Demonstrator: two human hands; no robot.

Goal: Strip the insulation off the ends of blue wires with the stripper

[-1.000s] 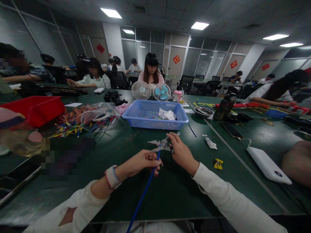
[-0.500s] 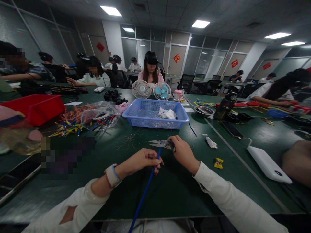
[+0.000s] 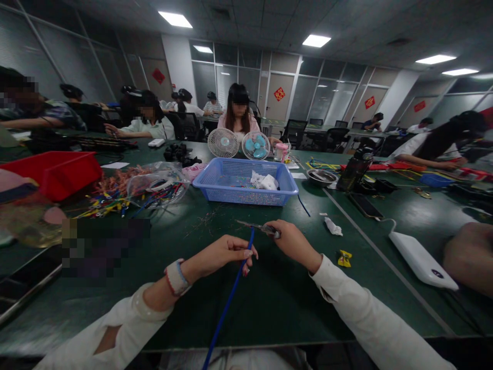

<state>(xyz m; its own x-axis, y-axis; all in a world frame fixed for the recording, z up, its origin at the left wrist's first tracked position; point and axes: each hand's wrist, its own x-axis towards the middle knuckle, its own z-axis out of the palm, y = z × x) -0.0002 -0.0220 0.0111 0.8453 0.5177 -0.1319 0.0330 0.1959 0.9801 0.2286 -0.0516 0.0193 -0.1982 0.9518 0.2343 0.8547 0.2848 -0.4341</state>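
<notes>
My left hand [image 3: 234, 252] pinches a blue cable [image 3: 230, 303] between thumb and fingers, a little below its upper end. From there the cable runs down over the table's near edge. My right hand [image 3: 288, 239] is closed around wire strippers [image 3: 265, 229], their jaws pointing left and seen nearly edge-on. The jaws meet the cable's top end; whether they grip it I cannot tell. Thin copper-coloured scraps [image 3: 204, 220] lie on the green table just beyond my left hand.
A blue basket [image 3: 246, 196] holding white crumpled paper stands ahead. At left are a red bin [image 3: 54, 172], bundled wires [image 3: 111, 203] and a phone [image 3: 33, 280]. A white power bank [image 3: 421, 259], a yellow wrapper [image 3: 344, 258] and a metal bowl [image 3: 322, 177] lie to the right. Other people sit around.
My right hand has rolled the wire strippers from showing their flat side to nearly edge-on at the cable's end. My left hand keeps its pinch on the cable.
</notes>
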